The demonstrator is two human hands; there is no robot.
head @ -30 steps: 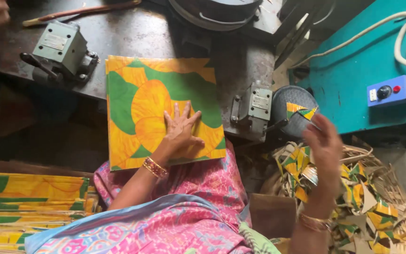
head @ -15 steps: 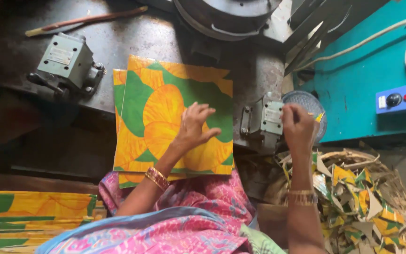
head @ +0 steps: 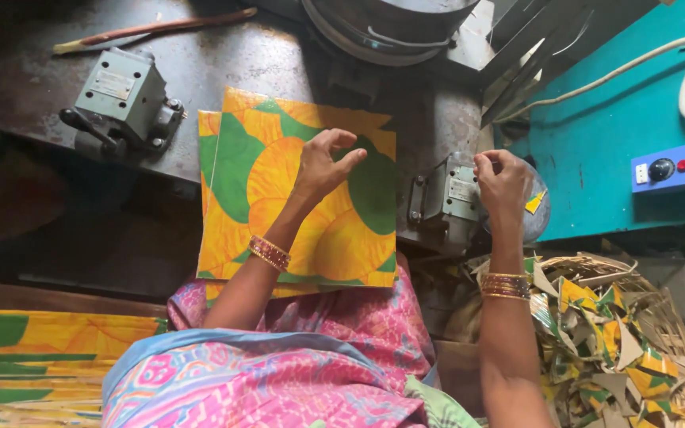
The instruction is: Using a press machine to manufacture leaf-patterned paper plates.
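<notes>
Crowding hands (head: 323,162), metal block (head: 445,194) (grey), scrap basket (head: 675,333)

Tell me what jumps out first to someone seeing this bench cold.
The bright yellow and green printed sheets at centre, stacked partly on the dark metal bench and partly over the lap, with the left hand arched over them. Lower right, a woven basket is heaped with matching offcuts; the right hand hovers by a small metal block.

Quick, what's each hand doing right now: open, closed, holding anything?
Left hand: fingers curled, fingertips on the yellow-green printed sheet; grip cannot be told.
Right hand: fingers bunched near the small metal block; contents cannot be told.
</notes>
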